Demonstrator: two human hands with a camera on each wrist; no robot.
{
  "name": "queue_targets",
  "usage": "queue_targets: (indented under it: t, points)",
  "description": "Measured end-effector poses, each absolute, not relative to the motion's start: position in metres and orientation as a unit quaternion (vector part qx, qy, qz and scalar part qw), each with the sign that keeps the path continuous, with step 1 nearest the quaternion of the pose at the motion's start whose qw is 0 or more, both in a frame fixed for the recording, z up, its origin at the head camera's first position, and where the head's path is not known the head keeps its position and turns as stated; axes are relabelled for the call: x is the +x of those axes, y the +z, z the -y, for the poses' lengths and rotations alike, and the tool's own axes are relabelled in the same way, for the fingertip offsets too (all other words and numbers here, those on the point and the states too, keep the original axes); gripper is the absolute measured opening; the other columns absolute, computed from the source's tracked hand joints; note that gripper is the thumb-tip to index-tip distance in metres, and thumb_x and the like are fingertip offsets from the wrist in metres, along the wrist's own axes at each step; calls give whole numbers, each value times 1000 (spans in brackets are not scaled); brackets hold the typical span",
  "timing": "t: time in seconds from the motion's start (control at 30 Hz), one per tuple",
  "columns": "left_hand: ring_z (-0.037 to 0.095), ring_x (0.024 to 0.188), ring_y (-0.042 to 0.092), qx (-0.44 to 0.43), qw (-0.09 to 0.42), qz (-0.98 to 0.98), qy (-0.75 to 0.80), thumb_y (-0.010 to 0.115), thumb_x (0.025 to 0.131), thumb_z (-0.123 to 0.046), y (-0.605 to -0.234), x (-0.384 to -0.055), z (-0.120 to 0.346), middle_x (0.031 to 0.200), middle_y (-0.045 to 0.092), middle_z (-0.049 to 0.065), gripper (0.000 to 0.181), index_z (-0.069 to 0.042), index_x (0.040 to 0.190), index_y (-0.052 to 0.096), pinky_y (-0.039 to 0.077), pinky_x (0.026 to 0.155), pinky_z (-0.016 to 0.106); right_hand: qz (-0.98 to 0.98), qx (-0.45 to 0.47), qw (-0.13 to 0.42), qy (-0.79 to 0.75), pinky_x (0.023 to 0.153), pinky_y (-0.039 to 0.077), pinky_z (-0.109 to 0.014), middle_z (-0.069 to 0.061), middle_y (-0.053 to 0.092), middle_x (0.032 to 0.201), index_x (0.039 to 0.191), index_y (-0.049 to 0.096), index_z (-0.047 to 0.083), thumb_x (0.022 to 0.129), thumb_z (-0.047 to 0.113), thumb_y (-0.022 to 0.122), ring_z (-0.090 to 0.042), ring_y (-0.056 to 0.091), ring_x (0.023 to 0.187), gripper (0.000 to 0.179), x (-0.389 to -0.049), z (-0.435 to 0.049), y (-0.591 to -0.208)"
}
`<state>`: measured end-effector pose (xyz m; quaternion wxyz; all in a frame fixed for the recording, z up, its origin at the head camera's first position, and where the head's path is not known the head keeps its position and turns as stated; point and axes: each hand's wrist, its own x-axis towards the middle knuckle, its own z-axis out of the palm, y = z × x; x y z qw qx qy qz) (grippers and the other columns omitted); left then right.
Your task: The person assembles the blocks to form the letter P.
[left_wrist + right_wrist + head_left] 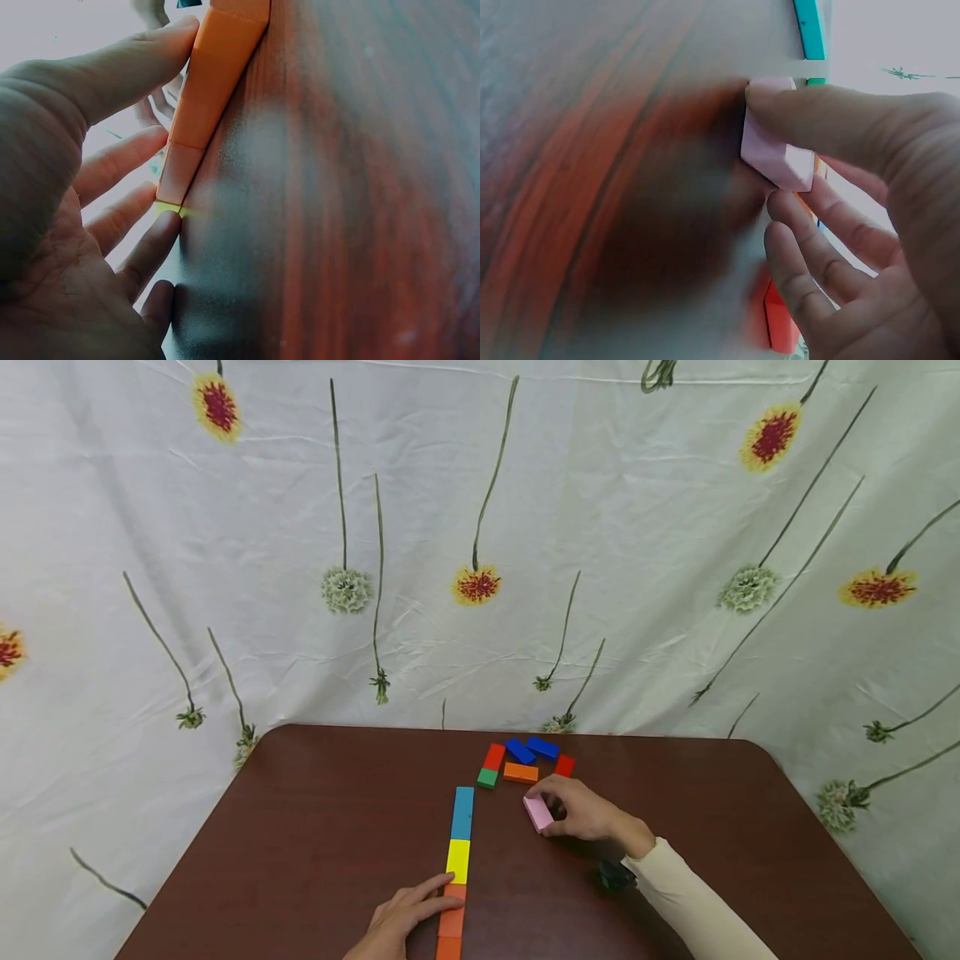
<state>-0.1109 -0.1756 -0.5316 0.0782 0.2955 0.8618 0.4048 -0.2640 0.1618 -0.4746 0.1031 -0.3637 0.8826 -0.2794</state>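
Observation:
A row of blocks runs away from me in the head view: light blue [462,812], yellow [458,858] and orange [452,910], set end to end. My left hand [405,917] lies along the left of this row, fingers fairly straight, with fingertips at the yellow and orange blocks. The left wrist view shows its thumb against an orange block [217,82]. Right of the row, my right hand [588,810] pinches a pink block [537,812] between thumb and fingers, low over the table; the right wrist view shows the thumb across the pink block [780,150].
Beyond my right hand lie loose blocks: red [494,756], green [487,777], another orange block [521,772], blue [543,747] and a second red block [565,765]. A flowered cloth [420,527] hangs behind the dark wooden table [337,810].

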Motion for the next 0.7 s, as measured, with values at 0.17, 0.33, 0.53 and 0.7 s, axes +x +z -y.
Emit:
queue_targets:
  t: [0.17, 0.33, 0.53, 0.7]
  points:
    - [35, 122, 48, 301, 74, -861, 404, 79, 83, -44, -528, -109, 176, 155, 44, 7, 66, -31, 143, 55, 39, 80, 62, -887, -349, 98, -286, 84, 53, -33, -7, 61, 120, 132, 61, 8, 85, 25, 83, -21, 58, 99, 54, -269, -150, -471]
    - [34, 123, 48, 295, 80, -863, 403, 79, 83, -44, -529, -110, 176, 155, 44, 6, 66, -32, 143, 56, 39, 80, 63, -887, -342, 82, -299, 88, 52, -41, -8, 60, 126, 134, 62, 9, 85, 32, 82, -23, 57, 105, 57, -278, -132, -461]
    - [29, 122, 48, 299, 71, -861, 405, 79, 82, -45, -528, -108, 177, 155, 44, 4, 66, -33, 143, 55, 39, 80, 60, -888, -333, 56, -312, 90, 51, -41, -8, 62, 127, 131, 64, 10, 85, 33, 81, -25, 57, 110, 55, -287, -109, -456]
    - [20, 122, 48, 316, 38, -854, 412, 79, 83, -48, -526, -106, 176, 155, 45, 3, 66, -30, 142, 56, 39, 79, 55, -891, -328, 21, -313, 90, 52, -41, -8, 65, 125, 129, 65, 8, 86, 32, 80, -26, 60, 108, 51, -293, -89, -459]
